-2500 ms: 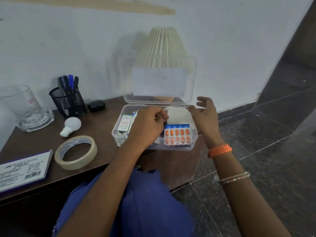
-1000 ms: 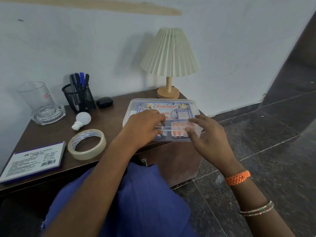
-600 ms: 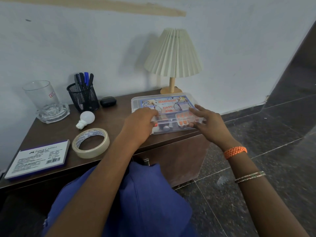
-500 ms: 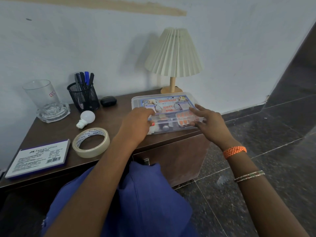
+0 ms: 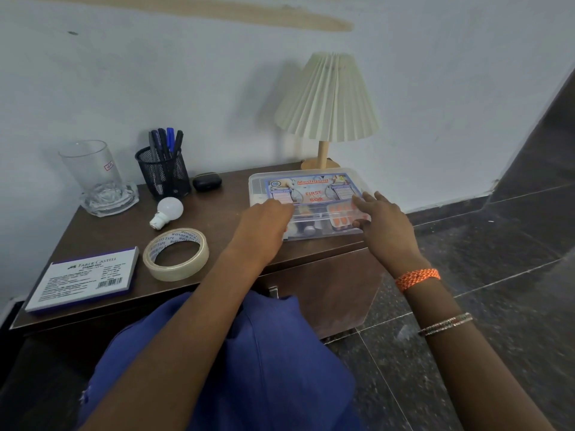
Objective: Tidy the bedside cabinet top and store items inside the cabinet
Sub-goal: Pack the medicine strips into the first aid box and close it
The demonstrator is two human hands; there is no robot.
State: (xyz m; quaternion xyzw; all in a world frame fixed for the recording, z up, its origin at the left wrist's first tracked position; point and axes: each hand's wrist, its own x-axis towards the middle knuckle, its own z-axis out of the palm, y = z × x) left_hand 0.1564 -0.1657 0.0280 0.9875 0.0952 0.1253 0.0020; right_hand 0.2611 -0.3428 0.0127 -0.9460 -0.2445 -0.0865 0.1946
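The left hand (image 5: 264, 223) and the right hand (image 5: 381, 222) are pressing flat and unclenched on the front edge of the shut first aid box (image 5: 306, 202), sitting at the tabletop's (image 5: 217, 213) right end, likely snapping its lid before storing.

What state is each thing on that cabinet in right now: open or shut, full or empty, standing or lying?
First aid box: lid shut, pill strip visible inside.
Left hand: resting on the box front, fingers curled.
Right hand: open, flat on the box.
Glass: upright, empty.
Pen holder: upright, holding pens.
Bulb: lying on its side.
Tape: lying flat.
Lamp: upright, unlit.
Earbud case: shut.
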